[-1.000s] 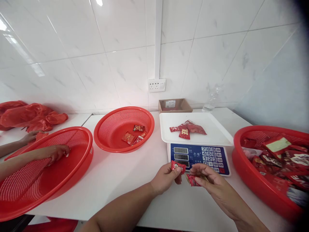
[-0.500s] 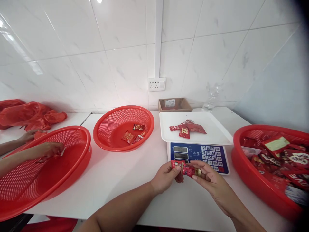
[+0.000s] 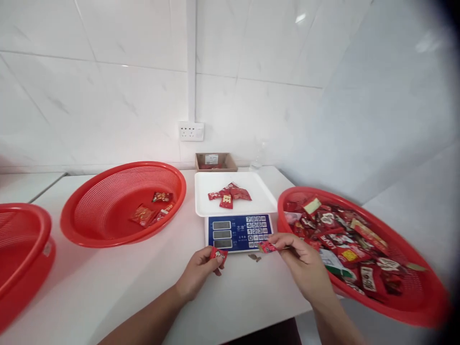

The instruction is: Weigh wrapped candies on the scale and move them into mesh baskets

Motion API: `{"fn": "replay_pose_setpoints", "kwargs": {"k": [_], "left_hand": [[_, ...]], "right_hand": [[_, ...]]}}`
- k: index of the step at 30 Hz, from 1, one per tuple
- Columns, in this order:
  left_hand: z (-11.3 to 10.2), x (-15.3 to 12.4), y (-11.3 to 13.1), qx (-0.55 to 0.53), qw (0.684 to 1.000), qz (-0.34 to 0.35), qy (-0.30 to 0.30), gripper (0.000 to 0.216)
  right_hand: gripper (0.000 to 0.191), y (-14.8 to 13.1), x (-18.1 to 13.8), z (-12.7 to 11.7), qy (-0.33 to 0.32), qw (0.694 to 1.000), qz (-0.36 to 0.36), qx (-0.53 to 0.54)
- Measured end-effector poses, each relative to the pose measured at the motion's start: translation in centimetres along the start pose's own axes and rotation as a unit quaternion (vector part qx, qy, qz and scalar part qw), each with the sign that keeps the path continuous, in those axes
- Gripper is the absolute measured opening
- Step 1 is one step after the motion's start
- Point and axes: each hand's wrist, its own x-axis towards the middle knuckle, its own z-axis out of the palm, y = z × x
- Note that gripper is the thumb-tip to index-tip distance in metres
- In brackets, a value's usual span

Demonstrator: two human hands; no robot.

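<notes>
My left hand (image 3: 197, 272) is closed on a small red snack packet (image 3: 219, 254) in front of the scale. My right hand (image 3: 304, 266) pinches another red packet or wrapper piece (image 3: 267, 247) near the scale's keypad; whether it is whole or torn I cannot tell. Between the hands, just below the scale, is a small brown scrap (image 3: 254, 257), too blurred to name. The digital scale (image 3: 237, 233) has a white tray (image 3: 256, 196) with several red packets (image 3: 230, 194) heaped on it.
At right stands a red basket (image 3: 424, 299) full of mixed snack packets. A second red basket (image 3: 82, 225) with a few packets is left of the scale, and part of another (image 3: 28, 273) shows at far left. A cardboard box (image 3: 216, 165) and clear plastic bottle (image 3: 259, 155) stand behind.
My hands have moved apart, each now with a red piece; before, they were together at the packets. The view has turned right, and the other person's hands have left it.
</notes>
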Motion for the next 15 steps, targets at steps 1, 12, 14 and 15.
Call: {"fn": "replay_pose_setpoints", "kwargs": {"k": [1,12,14,15], "left_hand": [[0.0,0.0,0.0,-0.002,1.000,0.001,0.000,0.031],[0.2,0.0,0.0,-0.038,0.998,-0.039,-0.021,0.032],[0.2,0.0,0.0,-0.020,0.999,-0.043,-0.024,0.034],[0.2,0.0,0.0,-0.009,0.999,-0.044,-0.026,0.034]], "right_hand": [[0.012,0.0,0.1,-1.3,0.018,1.000,-0.002,-0.023],[0.061,2.7,2.7,-13.9,0.108,0.983,0.070,-0.133],[0.056,3.9,2.9,-15.7,0.072,0.963,0.101,-0.239],[0.054,4.6,2.9,-16.3,0.041,0.948,0.121,-0.292]]}}
